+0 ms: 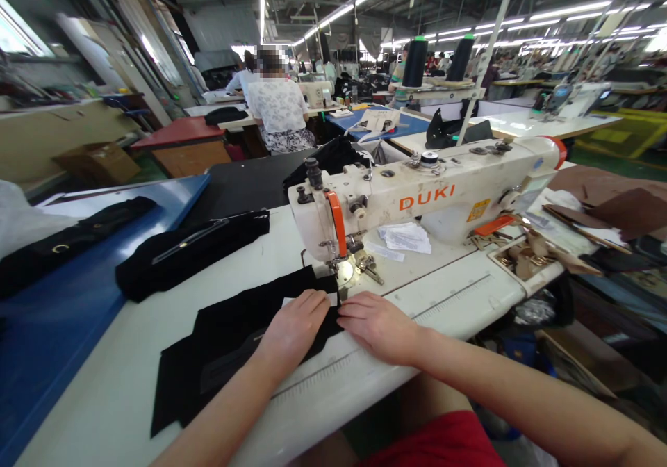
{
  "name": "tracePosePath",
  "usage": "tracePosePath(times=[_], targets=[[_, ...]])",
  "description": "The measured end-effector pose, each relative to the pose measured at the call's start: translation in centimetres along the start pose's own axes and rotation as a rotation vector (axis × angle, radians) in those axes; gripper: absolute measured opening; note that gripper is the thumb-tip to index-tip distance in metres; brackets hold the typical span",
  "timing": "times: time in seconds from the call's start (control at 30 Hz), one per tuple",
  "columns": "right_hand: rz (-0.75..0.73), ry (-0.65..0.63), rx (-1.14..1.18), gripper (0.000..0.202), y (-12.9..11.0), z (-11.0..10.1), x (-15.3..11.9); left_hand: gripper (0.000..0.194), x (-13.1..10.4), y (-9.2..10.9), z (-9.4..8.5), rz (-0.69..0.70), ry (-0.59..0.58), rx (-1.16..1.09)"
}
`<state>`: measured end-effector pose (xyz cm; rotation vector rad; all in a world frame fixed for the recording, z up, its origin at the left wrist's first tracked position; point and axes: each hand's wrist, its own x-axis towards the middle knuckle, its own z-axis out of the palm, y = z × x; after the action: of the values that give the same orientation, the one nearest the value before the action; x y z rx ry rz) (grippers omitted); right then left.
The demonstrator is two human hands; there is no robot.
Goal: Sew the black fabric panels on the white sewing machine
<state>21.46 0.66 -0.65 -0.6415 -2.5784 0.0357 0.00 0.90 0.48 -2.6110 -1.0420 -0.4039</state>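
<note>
A black fabric piece [234, 328] lies flat on the white sewing table [119, 390], its right end close to the needle area of the white sewing machine [375, 203]. My left hand [297, 324] rests on this fabric with its fingers together, over a small white label [332, 299] that shows at the fingertips. At the fabric's right edge is my right hand [378, 324], fingers closed and pressed on the black cloth, just in front of the lit presser foot. Whatever lies under the fingertips is hidden.
A black zippered piece [192, 250] lies on the table's left part. White labels [406, 238] are piled under the machine arm. A tray of small tan pieces [526, 258] sits at the right. Beyond the machine, a person in a patterned top [278, 105] sits facing away.
</note>
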Motion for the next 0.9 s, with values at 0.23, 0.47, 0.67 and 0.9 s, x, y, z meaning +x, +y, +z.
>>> tracePosePath(times=[0.23,0.47,0.67,0.9], targets=[[-0.008,-0.001,-0.005,0.020,-0.01,-0.11,0.00,0.030,0.32,0.29,0.03,0.029,-0.004,0.070],[0.009,-0.023,0.019,0.021,-0.04,-0.28,0.15,0.029,0.24,0.23,0.32,0.060,0.047,0.045],[0.016,-0.031,0.021,0.022,0.01,-0.17,0.04,0.032,0.16,0.08,0.51,0.067,0.042,0.025],[0.013,-0.017,0.025,0.024,0.05,-0.08,0.06,0.032,-0.12,-0.08,0.83,0.047,0.055,-0.005]])
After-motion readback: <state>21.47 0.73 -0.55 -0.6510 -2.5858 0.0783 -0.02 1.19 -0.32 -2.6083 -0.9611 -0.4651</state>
